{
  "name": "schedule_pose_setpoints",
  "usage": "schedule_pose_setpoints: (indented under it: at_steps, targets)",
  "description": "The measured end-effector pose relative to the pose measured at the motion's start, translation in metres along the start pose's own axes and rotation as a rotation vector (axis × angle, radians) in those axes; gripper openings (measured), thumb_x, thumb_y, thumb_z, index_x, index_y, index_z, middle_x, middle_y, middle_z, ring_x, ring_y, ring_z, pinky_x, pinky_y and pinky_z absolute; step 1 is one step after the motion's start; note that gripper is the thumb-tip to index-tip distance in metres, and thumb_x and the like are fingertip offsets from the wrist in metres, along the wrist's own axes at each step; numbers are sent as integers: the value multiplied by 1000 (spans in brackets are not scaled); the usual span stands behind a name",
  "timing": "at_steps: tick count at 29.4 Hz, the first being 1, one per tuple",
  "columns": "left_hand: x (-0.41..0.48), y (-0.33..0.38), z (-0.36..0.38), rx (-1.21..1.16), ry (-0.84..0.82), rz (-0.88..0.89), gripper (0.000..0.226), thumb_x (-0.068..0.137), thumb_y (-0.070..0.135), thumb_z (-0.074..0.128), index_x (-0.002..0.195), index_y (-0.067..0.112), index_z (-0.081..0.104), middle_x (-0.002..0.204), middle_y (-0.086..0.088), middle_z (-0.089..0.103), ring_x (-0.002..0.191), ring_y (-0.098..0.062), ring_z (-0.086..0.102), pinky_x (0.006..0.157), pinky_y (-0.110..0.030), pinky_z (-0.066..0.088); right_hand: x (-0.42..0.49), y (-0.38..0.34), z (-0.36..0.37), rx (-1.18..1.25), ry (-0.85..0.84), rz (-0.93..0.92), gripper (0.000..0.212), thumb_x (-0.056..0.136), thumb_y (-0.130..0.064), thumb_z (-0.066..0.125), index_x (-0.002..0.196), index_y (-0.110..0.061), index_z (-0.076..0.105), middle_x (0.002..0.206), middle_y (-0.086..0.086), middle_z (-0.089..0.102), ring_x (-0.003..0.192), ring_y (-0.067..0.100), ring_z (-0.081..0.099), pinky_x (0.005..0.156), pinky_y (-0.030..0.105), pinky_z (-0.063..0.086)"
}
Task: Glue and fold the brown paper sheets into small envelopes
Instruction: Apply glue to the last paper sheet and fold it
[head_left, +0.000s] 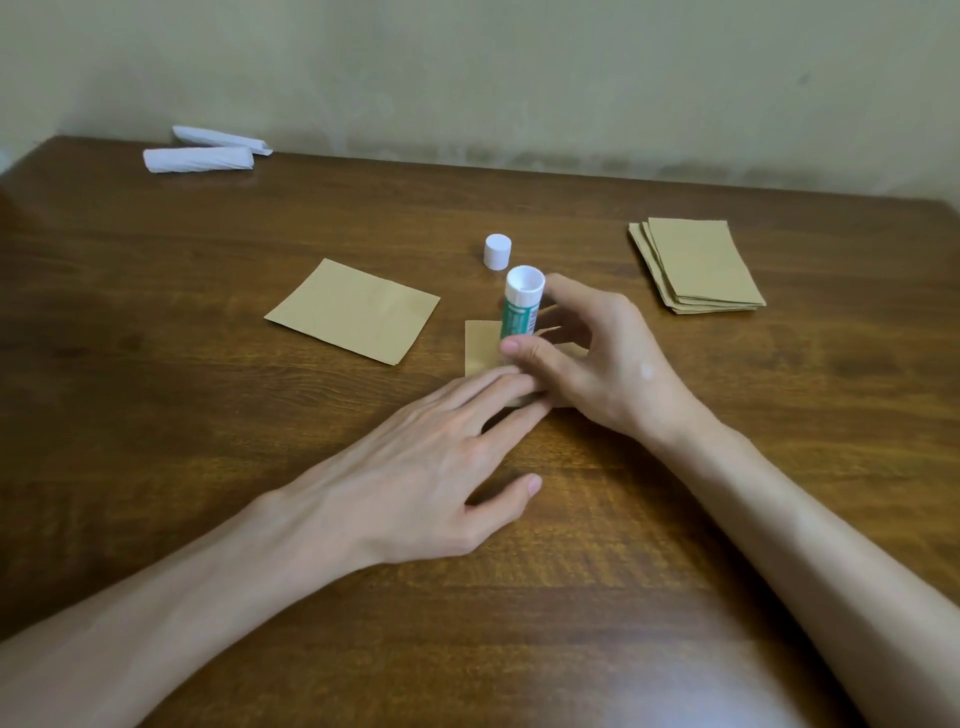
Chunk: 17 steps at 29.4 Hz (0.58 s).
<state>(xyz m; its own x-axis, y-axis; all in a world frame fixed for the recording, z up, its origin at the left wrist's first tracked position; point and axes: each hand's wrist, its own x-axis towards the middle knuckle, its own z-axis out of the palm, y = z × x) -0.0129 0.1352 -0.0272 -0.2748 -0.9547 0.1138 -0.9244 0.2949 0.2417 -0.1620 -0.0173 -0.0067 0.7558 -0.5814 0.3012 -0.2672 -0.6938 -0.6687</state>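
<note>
Glue stick (519, 306) on a brown paper sheet (480, 345)
The right hand (608, 364) grasps the green stick, upright on the sheet at mid-table; the left hand (415, 467), fingers straight, presses the sheet down. The white cap (497, 251) stands just behind.

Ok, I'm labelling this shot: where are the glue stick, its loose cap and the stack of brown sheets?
glue stick (518, 314), head view, green label.
cap (497, 253), head view, white side.
stack of brown sheets (698, 262), head view, top sheet's middle.
</note>
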Motion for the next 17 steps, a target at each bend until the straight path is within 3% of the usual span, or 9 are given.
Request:
schedule_pose_setpoints:
  at_steps: [4, 11, 17]
  targets:
    - [0, -1, 0, -16, -21, -14, 68, 107, 55, 35, 165, 20, 27, 172, 3, 19, 159, -5, 6, 128, -25, 12, -2, 2, -2, -45, -17, 16, 26, 100, -17, 69, 125, -17, 62, 113, -9, 74, 112, 6, 69, 99, 37, 57]
    - [0, 0, 1, 23, -9, -20, 69, 106, 56, 33, 163, 17, 33, 170, 3, 26, 158, -6, 11, 125, -23, 13, 1, 6, -2, -81, 35, 10, 18, 99, -6, 65, 111, -16, 56, 104, -6, 75, 105, 2, 71, 90, 29, 56]
    - [0, -1, 0, -3, -7, -6, 69, 106, 55, 32, 163, 18, 30, 169, 5, 25, 157, -6, 13, 126, -29, 23, 14, 11, -3, -122, 70, 19, 19, 99, -6, 67, 111, -16, 57, 101, -9, 74, 95, -11, 64, 83, 8, 50]
